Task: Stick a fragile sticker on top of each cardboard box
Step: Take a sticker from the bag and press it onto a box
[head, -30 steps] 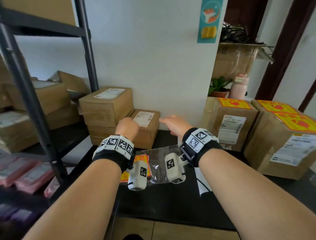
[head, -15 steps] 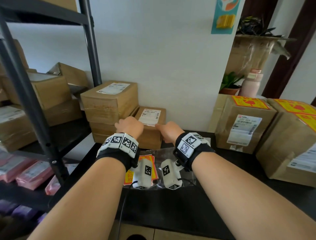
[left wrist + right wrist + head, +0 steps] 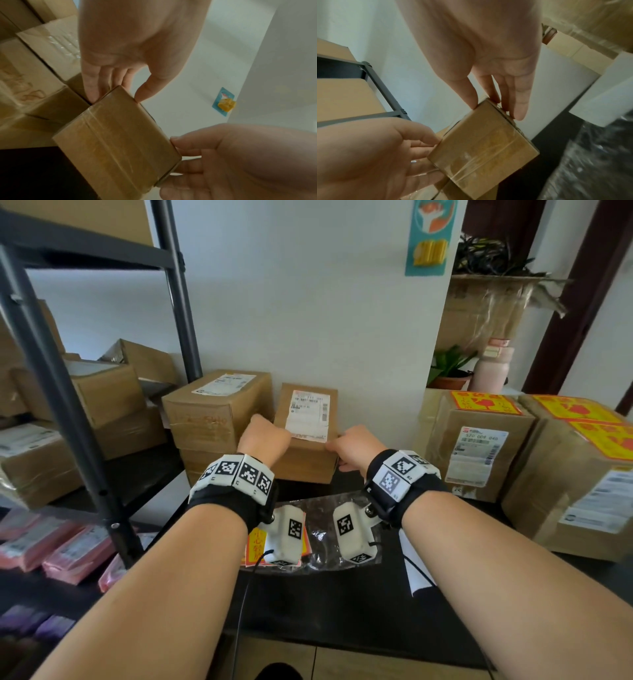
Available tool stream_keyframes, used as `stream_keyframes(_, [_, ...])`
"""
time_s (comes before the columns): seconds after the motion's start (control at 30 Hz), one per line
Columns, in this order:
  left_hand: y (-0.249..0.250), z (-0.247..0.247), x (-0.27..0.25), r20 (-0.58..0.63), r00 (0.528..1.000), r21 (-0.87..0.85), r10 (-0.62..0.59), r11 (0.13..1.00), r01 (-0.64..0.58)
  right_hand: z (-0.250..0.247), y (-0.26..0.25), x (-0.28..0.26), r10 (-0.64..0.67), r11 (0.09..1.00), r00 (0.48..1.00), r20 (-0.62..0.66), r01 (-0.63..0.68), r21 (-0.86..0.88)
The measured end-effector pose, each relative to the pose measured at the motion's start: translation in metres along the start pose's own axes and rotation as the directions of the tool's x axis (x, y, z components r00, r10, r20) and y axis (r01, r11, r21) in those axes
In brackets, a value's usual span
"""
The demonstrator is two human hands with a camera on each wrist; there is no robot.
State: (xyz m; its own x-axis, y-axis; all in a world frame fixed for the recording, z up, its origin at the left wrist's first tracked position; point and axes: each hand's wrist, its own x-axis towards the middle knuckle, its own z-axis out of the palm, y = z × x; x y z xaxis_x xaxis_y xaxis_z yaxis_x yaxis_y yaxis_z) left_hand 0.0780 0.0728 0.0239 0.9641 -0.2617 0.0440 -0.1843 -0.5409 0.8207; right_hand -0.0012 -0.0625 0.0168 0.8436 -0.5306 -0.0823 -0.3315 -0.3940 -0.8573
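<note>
**Small box gripped from both sides**

In the middle of the head view, a small box [image 3: 306, 436] is held by both hands. The left hand [image 3: 263, 440] is curled round its left side, thumb on top. The right hand [image 3: 356, 448] is curled round its right side the same way. The box sits on the bench [image 3: 342, 594], touching a stack of boxes [image 3: 215, 412] on its left.

No sticker is on this box yet. The box should probably be pulled toward the near edge, kept flat, and gripped evenly so it is not tipped.

Two boxes [image 3: 479, 440] at the right already have yellow stickers on top. One clear bag of stickers [image 3: 255, 546] lies low in the frame, under the wrists. At least three plain boxes are seen at centre left.
</note>
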Motion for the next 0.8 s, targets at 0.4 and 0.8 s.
stream_keyframes(0.4, [0.072, 0.019, -0.081, 0.008, 0.967, -0.303, 0.255, 0.922, -0.241, -0.090, 0.020, -0.075, -0.229, 0.974, 0.929, -0.290, 0.218, -0.068])
stream_keyframes(0.8, [0.098, 0.109, -0.134, 0.252, 0.930, -0.147, 0.265, 0.961, -0.234, -0.160, 0.092, -0.119, -0.042, 0.991, 0.880, -0.472, -0.023, -0.130])
